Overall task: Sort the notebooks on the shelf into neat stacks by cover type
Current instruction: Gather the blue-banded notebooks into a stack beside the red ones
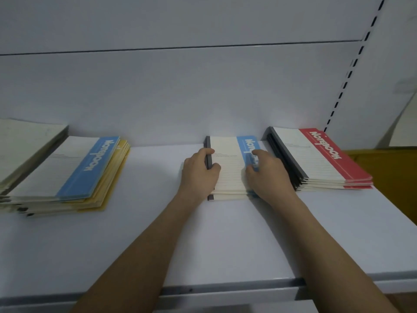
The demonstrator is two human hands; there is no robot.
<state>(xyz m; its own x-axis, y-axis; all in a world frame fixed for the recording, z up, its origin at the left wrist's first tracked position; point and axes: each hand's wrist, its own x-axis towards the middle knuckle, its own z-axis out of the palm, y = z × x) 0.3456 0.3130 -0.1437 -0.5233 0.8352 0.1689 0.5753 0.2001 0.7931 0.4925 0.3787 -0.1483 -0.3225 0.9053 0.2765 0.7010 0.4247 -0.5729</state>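
I see both hands on the blue stack [228, 168], mid-shelf [225, 245] near the back edge. Left hand [198, 175] fingers wrap its dark spine side; right hand [266, 175] fingers curl over the blue edge. Red stack [316, 159] just beside, toward the right edge. Mixed pile [67, 175] sits at the left edge.

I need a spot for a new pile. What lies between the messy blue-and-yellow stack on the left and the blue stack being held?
Head view: only bare white shelf separates the untidy blue-and-yellow notebook pile from the blue-striped stack.
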